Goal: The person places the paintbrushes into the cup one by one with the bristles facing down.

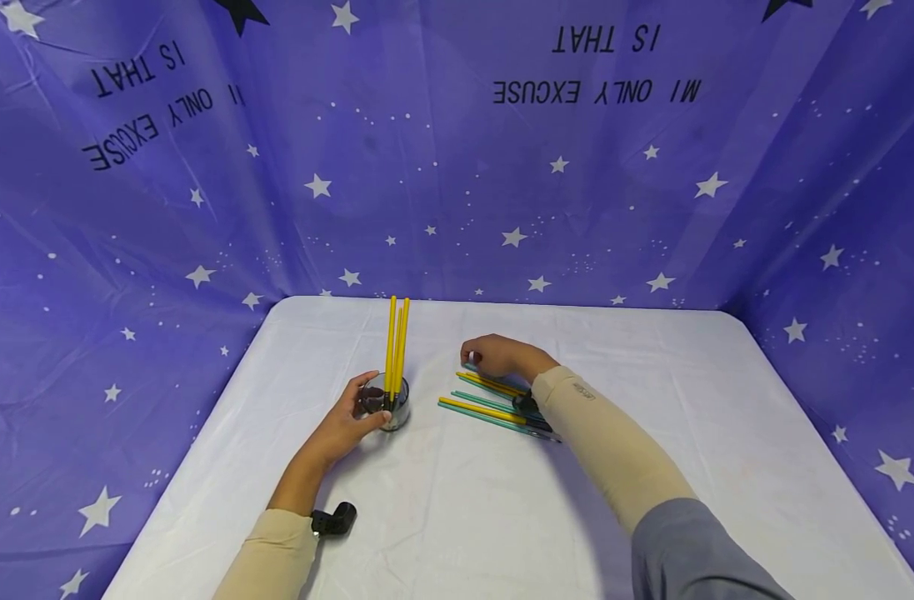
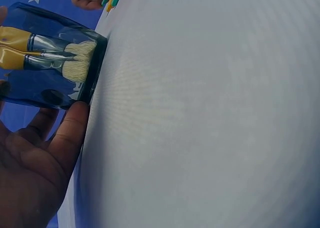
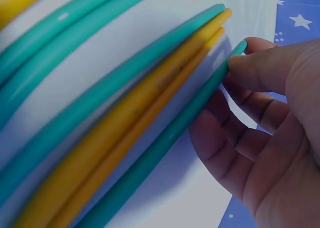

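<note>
A clear glass cup [image 1: 402,413] stands on the left part of the table, and my left hand [image 1: 342,429] holds it, thumb on the near side. Several yellow-handled paintbrushes [image 1: 390,346] lean upright in the cup; the left wrist view shows their pale bristles [image 2: 77,63] at its bottom. To the right, my right hand [image 1: 496,355] pinches the handle end of a green paintbrush [image 3: 192,110] between thumb and fingers. Beside that brush lie more green and yellow paintbrushes [image 1: 494,410]. My right forearm hides part of them in the head view.
A white cloth covers the table [image 1: 442,517]. Purple curtains [image 1: 457,192] with stars and lettering hang behind it and at both sides. A black wrist camera [image 1: 337,520] sticks out from my left wrist, low over the table.
</note>
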The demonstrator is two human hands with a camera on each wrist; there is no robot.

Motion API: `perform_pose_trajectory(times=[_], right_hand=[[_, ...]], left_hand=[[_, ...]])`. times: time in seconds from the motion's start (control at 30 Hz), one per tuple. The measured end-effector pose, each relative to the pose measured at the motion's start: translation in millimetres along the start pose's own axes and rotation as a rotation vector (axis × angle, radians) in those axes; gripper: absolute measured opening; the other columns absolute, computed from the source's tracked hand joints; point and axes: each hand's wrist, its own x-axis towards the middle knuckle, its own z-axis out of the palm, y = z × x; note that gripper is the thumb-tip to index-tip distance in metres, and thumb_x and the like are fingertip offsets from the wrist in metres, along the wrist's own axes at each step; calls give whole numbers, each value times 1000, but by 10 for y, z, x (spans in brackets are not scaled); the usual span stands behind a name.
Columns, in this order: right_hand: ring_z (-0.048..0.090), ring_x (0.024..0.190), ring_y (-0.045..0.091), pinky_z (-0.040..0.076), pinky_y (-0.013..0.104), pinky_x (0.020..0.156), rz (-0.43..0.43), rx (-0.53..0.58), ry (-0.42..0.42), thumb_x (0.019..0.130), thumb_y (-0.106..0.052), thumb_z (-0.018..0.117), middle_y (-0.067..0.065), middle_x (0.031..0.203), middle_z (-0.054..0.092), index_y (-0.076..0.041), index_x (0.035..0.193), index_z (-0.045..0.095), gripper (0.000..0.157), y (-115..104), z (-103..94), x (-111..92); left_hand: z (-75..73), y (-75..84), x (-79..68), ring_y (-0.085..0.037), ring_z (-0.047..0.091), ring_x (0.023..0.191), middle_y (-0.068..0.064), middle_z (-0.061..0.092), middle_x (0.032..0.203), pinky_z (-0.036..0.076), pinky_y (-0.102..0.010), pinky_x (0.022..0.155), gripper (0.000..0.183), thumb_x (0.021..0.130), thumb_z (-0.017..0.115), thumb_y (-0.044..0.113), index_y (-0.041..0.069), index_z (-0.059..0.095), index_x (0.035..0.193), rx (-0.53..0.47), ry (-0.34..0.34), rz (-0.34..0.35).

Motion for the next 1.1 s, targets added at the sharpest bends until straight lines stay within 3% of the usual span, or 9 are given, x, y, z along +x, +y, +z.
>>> perform_pose_trajectory(times=[0.17, 0.33, 0.5, 0.7, 0.9, 1.1], right_hand=[[53, 109, 24, 43, 42, 96, -11, 29, -7, 93, 8, 44, 9, 120, 60, -16, 119, 61, 39, -3, -70, -66], [54, 105, 24, 45, 40, 92, -74, 26, 1, 91, 10, 41, 12, 119, 60, -11, 123, 59, 42, -6, -167, -132], [55, 90, 22, 46, 37, 84, -146, 48, 18, 96, 5, 43, 14, 119, 59, -5, 126, 56, 35, -72, -282, -232], [54, 69, 21, 48, 34, 70, -188, 162, 50, 101, -1, 43, 19, 121, 57, -11, 125, 53, 28, -184, -382, -338], [54, 78, 23, 52, 41, 73, -221, 257, 82, 103, -6, 43, 12, 104, 54, -13, 124, 51, 24, -246, -430, -385], [58, 82, 30, 53, 45, 75, -261, 368, 108, 101, -4, 45, 13, 103, 54, -11, 125, 49, 26, -306, -465, -416]], left_hand=[[1, -3, 4, -37, 48, 126, -21, 49, 137, 30, -53, 105, 79, 90, 72, 15, 16, 25, 154, 6, -2, 3], [6, 6, 4, -36, 48, 126, -21, 49, 137, 30, -52, 105, 79, 90, 72, 14, 16, 25, 154, 5, 1, -2], [7, 21, -7, -37, 48, 125, -22, 49, 137, 32, -51, 104, 78, 91, 71, 14, 14, 24, 154, 7, -2, 1], [6, 47, -26, -37, 48, 125, -22, 49, 138, 32, -51, 104, 78, 91, 71, 14, 14, 24, 154, 6, -1, -1], [5, 63, -33, -37, 48, 125, -22, 49, 137, 32, -51, 104, 78, 92, 71, 14, 13, 24, 154, 11, -2, 8], [4, 33, -17, -38, 48, 126, -24, 48, 138, 31, -53, 105, 78, 92, 70, 13, 13, 23, 154, 6, -2, 11]])
